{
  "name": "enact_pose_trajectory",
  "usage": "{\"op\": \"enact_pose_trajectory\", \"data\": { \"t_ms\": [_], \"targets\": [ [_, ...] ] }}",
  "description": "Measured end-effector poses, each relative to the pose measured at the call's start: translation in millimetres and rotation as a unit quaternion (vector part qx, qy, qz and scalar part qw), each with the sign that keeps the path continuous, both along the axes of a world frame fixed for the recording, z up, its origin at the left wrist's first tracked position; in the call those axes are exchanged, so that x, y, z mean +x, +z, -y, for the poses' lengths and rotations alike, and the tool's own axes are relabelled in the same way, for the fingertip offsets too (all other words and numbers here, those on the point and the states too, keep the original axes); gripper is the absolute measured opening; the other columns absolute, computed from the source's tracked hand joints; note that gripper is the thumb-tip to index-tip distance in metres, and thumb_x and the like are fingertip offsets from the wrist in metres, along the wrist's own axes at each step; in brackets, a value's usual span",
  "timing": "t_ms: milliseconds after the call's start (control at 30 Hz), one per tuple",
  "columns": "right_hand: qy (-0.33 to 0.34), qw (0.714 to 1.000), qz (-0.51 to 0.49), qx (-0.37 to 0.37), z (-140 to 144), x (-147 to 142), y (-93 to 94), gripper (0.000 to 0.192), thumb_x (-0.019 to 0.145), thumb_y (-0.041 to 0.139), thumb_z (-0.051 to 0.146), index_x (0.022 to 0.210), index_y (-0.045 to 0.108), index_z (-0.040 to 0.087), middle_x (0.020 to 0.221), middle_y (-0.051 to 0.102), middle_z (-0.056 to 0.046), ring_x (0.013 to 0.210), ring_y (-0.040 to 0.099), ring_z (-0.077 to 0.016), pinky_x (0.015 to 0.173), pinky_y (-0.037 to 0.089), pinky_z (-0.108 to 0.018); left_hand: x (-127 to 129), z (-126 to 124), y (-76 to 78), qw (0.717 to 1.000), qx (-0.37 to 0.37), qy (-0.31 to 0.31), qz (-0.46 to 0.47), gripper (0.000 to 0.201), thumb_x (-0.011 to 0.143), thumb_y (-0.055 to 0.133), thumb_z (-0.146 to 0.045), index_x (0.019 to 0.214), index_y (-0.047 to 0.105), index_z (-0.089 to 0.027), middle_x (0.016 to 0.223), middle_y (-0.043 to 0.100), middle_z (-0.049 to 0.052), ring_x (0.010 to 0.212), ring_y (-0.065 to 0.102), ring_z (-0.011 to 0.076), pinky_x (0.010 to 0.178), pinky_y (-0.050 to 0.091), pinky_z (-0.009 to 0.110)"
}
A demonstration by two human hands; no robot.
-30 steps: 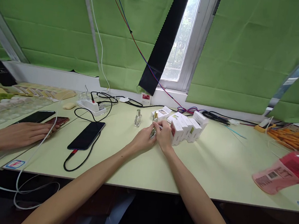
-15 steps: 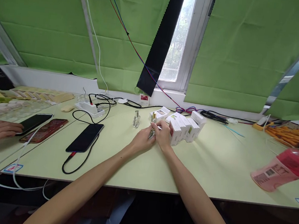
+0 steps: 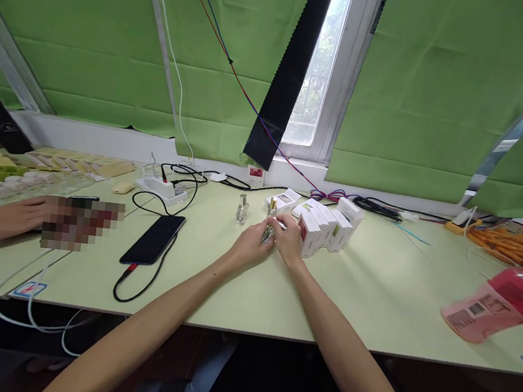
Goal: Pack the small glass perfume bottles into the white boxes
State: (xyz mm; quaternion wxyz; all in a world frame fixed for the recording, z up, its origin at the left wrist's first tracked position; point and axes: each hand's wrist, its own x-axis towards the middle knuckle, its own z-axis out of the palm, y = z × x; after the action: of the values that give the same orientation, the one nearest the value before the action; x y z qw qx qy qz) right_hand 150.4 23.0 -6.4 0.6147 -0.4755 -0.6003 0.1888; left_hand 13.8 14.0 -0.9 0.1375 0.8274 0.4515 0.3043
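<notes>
Nearest on the pale surface [image 3: 250, 307], a pink bottle [image 3: 487, 310] is at the right, while at the left a dark phone [image 3: 154, 239] lies with a cable plugged into it. Between these, the person's left grip [image 3: 253, 244] and right grip [image 3: 288, 236] meet. Both are narrow, closed on a small glass bottle [image 3: 267, 233], which sits between the two, mostly covered by them. A gold top [image 3: 273, 205] shows just beyond; whether it belongs to the held bottle or to another cannot be told. White boxes [image 3: 326, 228] are clustered just beside the right grip, to its right; contact cannot be made out. Slightly farther back, left of the left grip and apart from it, a silver-topped bottle [image 3: 242, 210] stands upright. Beyond that are a white power strip [image 3: 162, 190] and, at the back, green blinds [image 3: 421, 100].
</notes>
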Motion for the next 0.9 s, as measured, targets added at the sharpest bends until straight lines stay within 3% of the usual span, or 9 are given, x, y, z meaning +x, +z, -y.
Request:
{"op": "enact_pose_trajectory", "data": {
  "t_ms": [133, 267, 433, 567, 667, 767, 900],
  "targets": [
    [0.005, 1.000, -0.006, 0.007, 2, -1, 0.6, 0.030, 0.092, 0.060, 0.043, 0.080, 0.071, 0.019, 0.087, 0.074, -0.007, 0.085, 0.067, -0.0218, 0.080, 0.051, -0.033, 0, 0, 0.4, 1.000, 0.004, -0.005, 0.011, 0.037, 0.091, 0.057, -0.027, 0.126, 0.060, -0.015, 0.088, 0.072, 0.007, 0.075, 0.065, 0.0223, 0.067, 0.043, 0.029],
    [-0.028, 0.999, -0.009, 0.033, 5, -3, 1.9, 0.033, 0.097, 0.055, 0.043, 0.083, 0.072, 0.018, 0.090, 0.074, -0.009, 0.088, 0.066, -0.0221, 0.083, 0.051, -0.034, 0, -1, -0.9, 1.000, 0.007, 0.003, 0.014, 0.025, 0.091, 0.058, -0.029, 0.112, 0.063, -0.016, 0.088, 0.071, 0.007, 0.073, 0.063, 0.0211, 0.065, 0.041, 0.029],
    [-0.081, 0.992, -0.005, 0.094, 4, 0, 4.8, 0.034, 0.101, 0.048, 0.040, 0.094, 0.073, 0.018, 0.101, 0.073, -0.012, 0.098, 0.067, -0.0238, 0.091, 0.051, -0.037, 1, -2, -1.8, 1.000, 0.007, 0.006, 0.016, 0.019, 0.091, 0.057, -0.030, 0.106, 0.062, -0.018, 0.083, 0.069, 0.005, 0.070, 0.061, 0.0200, 0.064, 0.039, 0.029],
    [-0.072, 0.991, 0.003, 0.109, 2, 2, 5.9, 0.032, 0.101, 0.046, 0.035, 0.106, 0.073, 0.019, 0.113, 0.070, -0.013, 0.104, 0.067, -0.0239, 0.095, 0.052, -0.039, 0, -2, -2.7, 1.000, 0.008, 0.007, 0.014, 0.020, 0.091, 0.057, -0.030, 0.106, 0.061, -0.017, 0.084, 0.070, 0.005, 0.070, 0.061, 0.0200, 0.063, 0.038, 0.029],
    [-0.061, 0.993, -0.035, 0.094, 2, 1, 6.4, 0.031, 0.100, 0.047, 0.038, 0.111, 0.069, 0.019, 0.113, 0.070, -0.012, 0.087, 0.070, -0.0202, 0.089, 0.055, -0.037, 0, -3, -3.0, 1.000, 0.006, 0.007, 0.013, 0.023, 0.091, 0.057, -0.031, 0.109, 0.061, -0.017, 0.086, 0.070, 0.005, 0.071, 0.061, 0.0203, 0.063, 0.037, 0.029],
    [-0.039, 0.991, -0.115, 0.058, 4, -1, 9.1, 0.031, 0.098, 0.052, 0.046, 0.113, 0.061, 0.021, 0.093, 0.072, -0.005, 0.069, 0.069, -0.0171, 0.076, 0.057, -0.034, 0, -2, -1.8, 1.000, -0.005, 0.007, 0.014, 0.025, 0.091, 0.057, -0.032, 0.111, 0.061, -0.018, 0.088, 0.071, 0.005, 0.072, 0.062, 0.0204, 0.063, 0.038, 0.029],
    [0.003, 0.986, -0.164, 0.007, 8, -2, 14.3, 0.035, 0.094, 0.057, 0.058, 0.102, 0.052, 0.024, 0.080, 0.070, 0.000, 0.052, 0.063, -0.0150, 0.050, 0.048, -0.027, 0, 0, 0.5, 1.000, -0.004, 0.011, 0.009, 0.019, 0.091, 0.056, -0.031, 0.104, 0.062, -0.019, 0.086, 0.071, 0.005, 0.072, 0.061, 0.0204, 0.062, 0.037, 0.029]
  ]
}}
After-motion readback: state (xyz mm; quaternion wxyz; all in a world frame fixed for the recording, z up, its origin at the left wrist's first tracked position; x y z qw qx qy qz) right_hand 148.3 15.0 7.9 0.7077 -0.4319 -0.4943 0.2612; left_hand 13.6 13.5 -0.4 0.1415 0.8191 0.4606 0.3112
